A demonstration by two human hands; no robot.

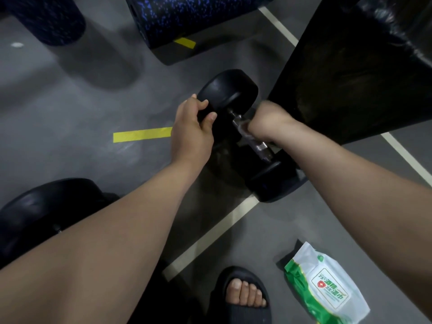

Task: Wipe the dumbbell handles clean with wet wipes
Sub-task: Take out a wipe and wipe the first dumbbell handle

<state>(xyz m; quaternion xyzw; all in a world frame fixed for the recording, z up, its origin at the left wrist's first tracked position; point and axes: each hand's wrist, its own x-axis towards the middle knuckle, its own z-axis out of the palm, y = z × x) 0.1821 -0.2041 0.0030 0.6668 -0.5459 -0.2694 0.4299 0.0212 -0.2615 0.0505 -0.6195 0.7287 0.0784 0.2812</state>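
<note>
Dumbbell (230,90), black, round-headed: lies on the grey floor (70,113) near its middle, running diagonally, its near head across a white floor line (210,232) and its far head just beside a large dark padded mass (350,78) on the right. Two speckled foam rollers (187,17) stand at the floor's far side. Second dumbbell (46,206), near left, is partly covered by the left forearm and untouched. Left hand (191,127): fingers and thumb curled over the rim of the far head, judged to stop the weight rolling while it is rubbed. Right hand (268,118): closed round the far part of the metal handle (260,148), fingers hidden beneath — a pale wet wipe (245,129) shows at its edge, apparently wrapped between palm and bar so that a twist or slide cleans all round. Wipe packet (327,288), green and white, lies at the near right, within reach for a fresh sheet. Slippered foot (243,293) is planted just left of it. Yellow tape strip (142,134) is stuck to the floor left of the left hand.
</note>
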